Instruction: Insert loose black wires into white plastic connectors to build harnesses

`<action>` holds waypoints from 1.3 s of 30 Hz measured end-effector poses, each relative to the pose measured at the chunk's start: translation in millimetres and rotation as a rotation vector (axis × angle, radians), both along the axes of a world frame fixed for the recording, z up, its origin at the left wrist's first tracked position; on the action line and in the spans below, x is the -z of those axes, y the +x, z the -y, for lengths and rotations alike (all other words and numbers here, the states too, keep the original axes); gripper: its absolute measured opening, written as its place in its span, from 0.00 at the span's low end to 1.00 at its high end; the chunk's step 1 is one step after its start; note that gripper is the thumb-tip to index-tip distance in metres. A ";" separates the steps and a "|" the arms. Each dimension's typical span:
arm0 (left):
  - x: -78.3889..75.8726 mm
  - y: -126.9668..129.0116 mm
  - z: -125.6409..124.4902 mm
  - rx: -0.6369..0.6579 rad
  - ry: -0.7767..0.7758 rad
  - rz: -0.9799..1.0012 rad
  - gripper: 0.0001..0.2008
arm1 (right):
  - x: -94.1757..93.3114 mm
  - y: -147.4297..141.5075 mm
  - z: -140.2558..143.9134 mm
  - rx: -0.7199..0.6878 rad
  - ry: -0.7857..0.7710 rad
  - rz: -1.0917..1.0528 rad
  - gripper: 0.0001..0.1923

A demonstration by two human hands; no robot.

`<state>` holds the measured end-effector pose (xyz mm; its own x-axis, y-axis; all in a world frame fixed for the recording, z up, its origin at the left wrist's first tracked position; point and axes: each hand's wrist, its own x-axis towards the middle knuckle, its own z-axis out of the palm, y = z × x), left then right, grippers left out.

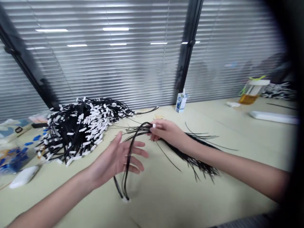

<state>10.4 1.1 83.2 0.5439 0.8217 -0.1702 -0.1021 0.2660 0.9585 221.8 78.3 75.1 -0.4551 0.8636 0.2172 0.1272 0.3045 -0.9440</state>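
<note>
My right hand pinches thin black cables near a small white connector that shows at the fingertips. These cables arch leftward and hang down in front of my left hand, with white ends low over the table. The left hand is open, its fingers spread and the thumb raised; whether the cables touch it, I cannot tell. Under my right forearm lies a loose bundle of black wires with bare-looking ends fanning right. A large heap of black cables with white connectors stands to the left.
A pale table runs back to window blinds. At the back stands a small blue-and-white carton. To the right are a container of amber liquid and a long white object. A white computer mouse lies left.
</note>
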 end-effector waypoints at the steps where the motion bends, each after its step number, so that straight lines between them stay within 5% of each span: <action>1: -4.1 -4.5 2.5 0.041 0.022 0.009 0.29 | -4.8 6.6 -4.1 0.001 0.021 0.003 0.08; 3: -9.5 -14.9 5.3 0.020 0.104 -0.041 0.24 | -15.9 18.4 -7.4 -0.035 0.053 0.016 0.12; 6: -6.3 -33.2 -0.7 -0.188 0.125 -0.076 0.14 | -32.9 31.1 -3.6 -0.170 0.051 0.024 0.10; 8: 5.8 -45.2 -10.5 -0.327 0.187 -0.089 0.11 | -41.9 36.1 0.2 -0.244 -0.016 -0.089 0.09; 11: 32.8 -58.3 -25.1 -0.350 0.228 -0.196 0.12 | -50.1 39.4 2.0 -0.270 -0.108 -0.294 0.11; 14: 45.6 -65.0 -33.7 -0.368 0.272 -0.318 0.15 | -54.5 39.0 -1.8 -0.225 0.000 -0.256 0.10; 17: 20.2 -64.3 -36.8 -0.482 0.380 -0.435 0.17 | -59.8 35.1 -7.7 -0.163 0.188 -0.064 0.07; 21: -48.9 -34.2 -37.5 -0.638 0.744 -0.538 0.17 | -70.3 22.1 -12.4 -0.137 0.329 0.084 0.07; 23: -73.2 -6.6 -40.3 -0.528 0.912 -0.517 0.18 | -77.0 13.3 -11.6 -0.154 0.378 0.119 0.06; 25: -81.9 20.5 -47.2 -0.288 0.876 -0.351 0.19 | -85.0 5.5 -10.0 -0.182 0.418 0.151 0.04; 26: -81.0 31.5 -52.1 -0.193 0.791 -0.250 0.16 | -89.8 2.8 -9.7 -0.185 0.444 0.161 0.03; 29: -66.9 48.5 -68.2 -0.184 0.689 -0.164 0.17 | -107.2 -0.6 -15.4 -0.083 0.601 0.162 0.03; 33: -46.1 45.6 -80.8 -0.209 0.579 -0.079 0.23 | -132.0 -0.4 -36.7 0.142 0.801 0.241 0.05; 39: -23.8 39.3 -74.5 -0.231 0.512 -0.001 0.23 | -152.9 -8.9 -62.7 0.275 0.862 0.323 0.07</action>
